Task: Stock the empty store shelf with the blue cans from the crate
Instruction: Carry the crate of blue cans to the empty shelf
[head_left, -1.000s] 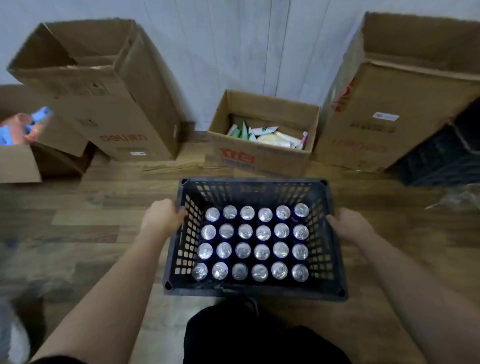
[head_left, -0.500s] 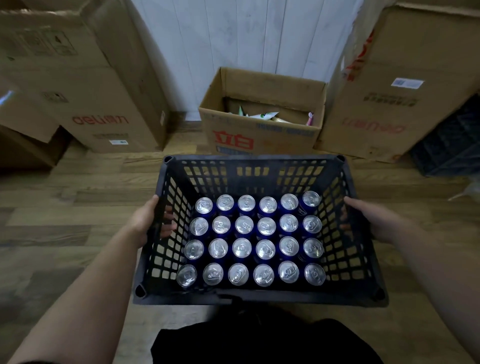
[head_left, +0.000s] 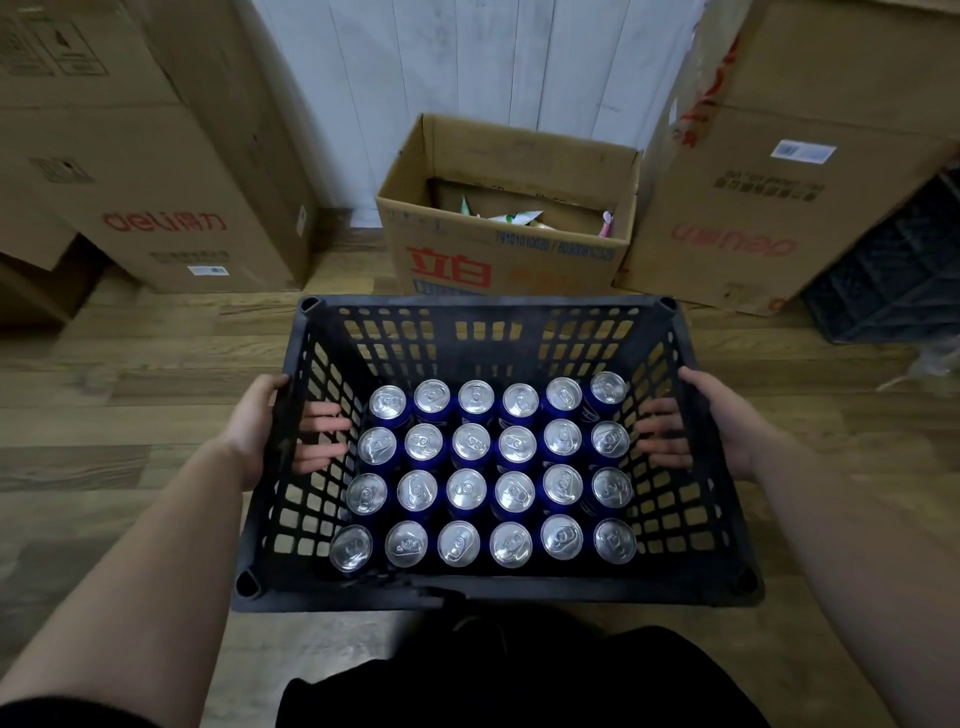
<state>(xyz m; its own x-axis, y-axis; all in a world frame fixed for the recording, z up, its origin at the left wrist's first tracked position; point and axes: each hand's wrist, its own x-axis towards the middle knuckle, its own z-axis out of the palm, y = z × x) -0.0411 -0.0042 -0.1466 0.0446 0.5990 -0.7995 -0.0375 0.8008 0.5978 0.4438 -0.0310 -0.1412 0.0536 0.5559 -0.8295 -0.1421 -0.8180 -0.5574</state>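
The left hand (head_left: 254, 431) and right hand (head_left: 722, 421) each grip a short side wall of the black crate (head_left: 483, 592). Their fingers (head_left: 322, 423) curl in through the lattice openings, palms stay outside, and both forearms reach forward. The crate hangs between them before the body, seemingly clear of the wooden floor (head_left: 130, 374). Packed with upright blue cans (head_left: 470, 441), it is likely heavy yet rigid, so the side openings suit a level two-handed carry. No shelf is in view
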